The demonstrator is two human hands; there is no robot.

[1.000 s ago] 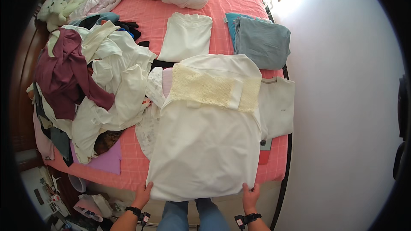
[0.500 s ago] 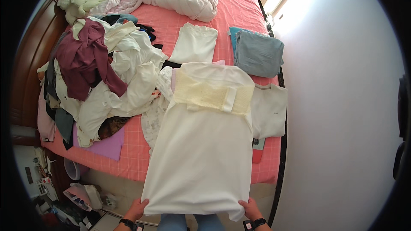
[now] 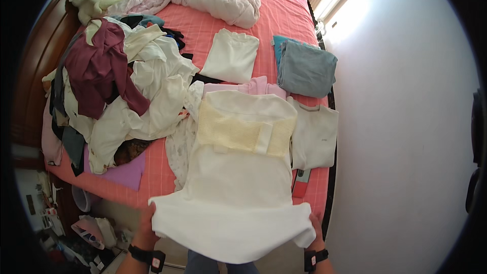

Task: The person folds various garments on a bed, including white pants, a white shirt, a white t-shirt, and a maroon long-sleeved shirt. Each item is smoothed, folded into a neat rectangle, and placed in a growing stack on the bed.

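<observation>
A white long-sleeved top (image 3: 238, 177) lies face down along the near part of the bed, its cream knit sleeves (image 3: 228, 134) folded across the upper back. My left hand (image 3: 146, 226) grips its lower left side and my right hand (image 3: 316, 231) grips the lower right side. Between them the hem end is raised and bends over, bulging toward me past the bed's near edge. Both sets of fingers are partly hidden by the cloth. Right beside the top lies a folded white T-shirt (image 3: 315, 134), and a folded pink garment (image 3: 261, 87) shows beyond its collar.
A heap of loose clothes, with a maroon top (image 3: 99, 66) uppermost, covers the bed's left side. Farther back are a folded white shirt (image 3: 232, 57), folded grey-blue clothes (image 3: 307, 68) and a rumpled quilt (image 3: 218, 0). A white wall (image 3: 401, 122) runs along the right.
Both hands have moved up and apart, lifting the top's hem end so it bends over. The top's collar end has slid toward me, uncovering more of the pink garment.
</observation>
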